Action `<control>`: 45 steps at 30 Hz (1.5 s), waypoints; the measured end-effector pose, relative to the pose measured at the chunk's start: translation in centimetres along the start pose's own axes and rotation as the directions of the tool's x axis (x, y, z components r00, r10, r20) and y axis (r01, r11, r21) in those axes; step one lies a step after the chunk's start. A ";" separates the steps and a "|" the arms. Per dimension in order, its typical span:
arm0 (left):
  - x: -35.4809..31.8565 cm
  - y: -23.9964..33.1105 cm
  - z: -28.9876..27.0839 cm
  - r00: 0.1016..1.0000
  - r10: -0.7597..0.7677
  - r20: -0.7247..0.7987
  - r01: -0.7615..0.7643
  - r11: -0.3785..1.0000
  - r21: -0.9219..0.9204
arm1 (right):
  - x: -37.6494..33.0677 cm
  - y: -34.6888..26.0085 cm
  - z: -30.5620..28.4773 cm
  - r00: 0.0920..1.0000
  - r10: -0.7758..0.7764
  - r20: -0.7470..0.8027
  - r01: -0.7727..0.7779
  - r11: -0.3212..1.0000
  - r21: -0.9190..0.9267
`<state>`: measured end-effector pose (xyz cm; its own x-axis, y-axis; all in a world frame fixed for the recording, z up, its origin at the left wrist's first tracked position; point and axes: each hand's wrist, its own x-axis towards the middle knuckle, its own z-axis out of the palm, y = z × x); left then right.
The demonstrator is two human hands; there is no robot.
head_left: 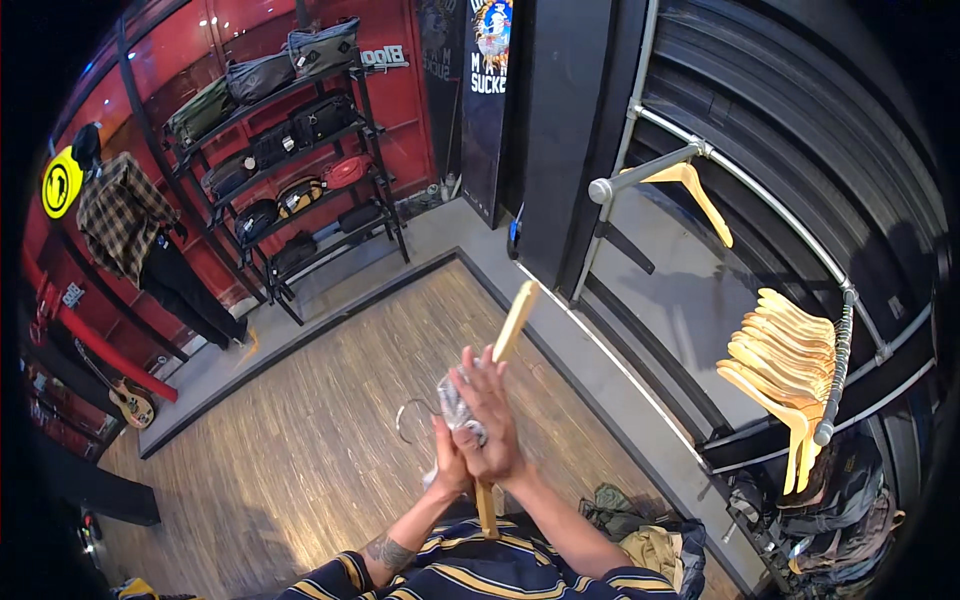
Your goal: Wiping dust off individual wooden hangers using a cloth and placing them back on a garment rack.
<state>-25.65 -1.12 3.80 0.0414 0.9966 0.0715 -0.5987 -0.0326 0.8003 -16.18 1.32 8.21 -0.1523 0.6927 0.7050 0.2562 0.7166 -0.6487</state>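
In front of my body a pale wooden clothes hanger (516,322) is held up at a slant, one end pointing away and the other near my striped shirt. Its metal hook (403,420) sticks out to the left. My left hand (450,460) is closed on the hanger's middle, close to the hook. A crumpled grey-white cloth (456,398) lies against the wood, and my right hand (492,425) presses it there with its fingers laid along the hanger. Part of the cloth is hidden behind my palms.
On the right, many wooden hangers (780,350) hang from a metal rail (842,360); a single hanger (690,185) is farther off. Dark clothes (840,510) are heaped below, more garments (655,550) on the floor. A bag shelf (290,150), clothed mannequin (140,230) and guitar (132,403) stand left.
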 end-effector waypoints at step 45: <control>6.6 4.1 -5.3 0.737 0.466 -0.490 -0.471 0.874 0.123 | -6.4 -2.9 -5.0 0.870 0.319 0.377 -0.244 0.941 -0.234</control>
<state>-32.05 5.70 4.36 -0.6401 0.7565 0.1342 -0.4445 -0.5071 0.7384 -11.15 -5.65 7.04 -0.4106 0.8617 0.2981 0.5014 0.4864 -0.7155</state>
